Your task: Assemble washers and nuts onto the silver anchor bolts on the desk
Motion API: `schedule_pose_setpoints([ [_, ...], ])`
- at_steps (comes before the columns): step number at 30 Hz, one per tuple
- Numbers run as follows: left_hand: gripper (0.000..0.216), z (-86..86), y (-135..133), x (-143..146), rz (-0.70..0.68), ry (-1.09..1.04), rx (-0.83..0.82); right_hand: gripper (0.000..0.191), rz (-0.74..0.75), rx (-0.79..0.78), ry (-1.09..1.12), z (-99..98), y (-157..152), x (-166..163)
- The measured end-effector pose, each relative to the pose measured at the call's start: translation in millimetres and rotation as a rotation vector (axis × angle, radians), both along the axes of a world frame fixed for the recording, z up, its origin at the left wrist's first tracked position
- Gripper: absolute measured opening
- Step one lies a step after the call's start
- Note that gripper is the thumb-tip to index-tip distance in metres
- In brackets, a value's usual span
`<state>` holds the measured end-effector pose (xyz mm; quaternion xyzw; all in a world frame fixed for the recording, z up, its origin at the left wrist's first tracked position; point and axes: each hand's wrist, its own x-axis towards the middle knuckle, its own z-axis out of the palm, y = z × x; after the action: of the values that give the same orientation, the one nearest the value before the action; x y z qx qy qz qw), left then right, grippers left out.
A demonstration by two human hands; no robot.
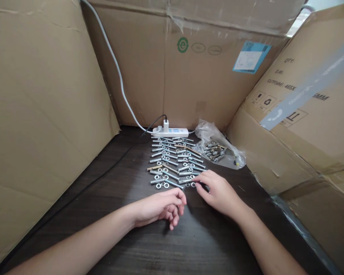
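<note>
Disassembled expansion bolts lie on the dark table in two columns of slanted rows: metal sleeves (pixel 157 182), threaded bolts (pixel 173 184), nuts (pixel 166 185) and washers (pixel 163 184). Most are silver; a few, such as one sleeve (pixel 154 167), are brass-coloured. My right hand (pixel 218 191) reaches to the nearest row of the right column. Its index finger and thumb are apart beside a nut and a sleeve (pixel 185 181); whether the fingertips touch them I cannot tell. My left hand (pixel 163 206) rests just in front of the left column, fingers loosely curled and holding nothing.
A clear plastic bag (pixel 220 147) with more expansion bolts lies at the back right. Behind the rows is a white power strip (pixel 174 132) with a plugged-in charger (pixel 166 124). A black cable (pixel 103 172) crosses the table's left side. Cardboard walls (pixel 149 76) enclose the table.
</note>
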<state>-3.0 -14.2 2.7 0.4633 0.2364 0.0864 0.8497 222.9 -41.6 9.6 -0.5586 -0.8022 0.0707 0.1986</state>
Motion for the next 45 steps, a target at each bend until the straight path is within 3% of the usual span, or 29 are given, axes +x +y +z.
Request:
schedule_pose_setpoints([
  [7,0.014,-1.7,1,0,-0.009,0.012,0.016,0.026,-0.379,0.137,0.062,-26.5,29,55],
  [10,0.015,-2.5,1,0,-0.007,0.013,0.025,0.035,-0.454,0.157,0.006,-36.9,37,67],
  [13,0.014,-2.5,0,0,-0.009,0.015,0.027,0.037,-0.487,0.118,-0.060,-41.3,39,70],
  [18,0.014,-2.2,0,0,-0.011,0.012,0.028,0.023,-0.552,0.085,-0.088,-41.0,40,72],
  [25,0.014,-3.5,2,0,-0.016,0.005,0.023,0.040,-0.534,0.087,-0.126,-43.8,40,73],
  [33,0.012,-3.0,1,0,-0.017,0.015,0.027,0.019,-0.616,0.039,-0.131,-39.3,41,77],
  [41,0.015,-2.4,1,0,-0.023,0.019,0.027,0.012,-0.630,0.057,-0.077,-42.3,41,80],
  [45,0.014,-1.3,1,0,-0.018,0.030,0.030,0.013,-0.702,0.160,-0.003,-35.7,39,82],
])
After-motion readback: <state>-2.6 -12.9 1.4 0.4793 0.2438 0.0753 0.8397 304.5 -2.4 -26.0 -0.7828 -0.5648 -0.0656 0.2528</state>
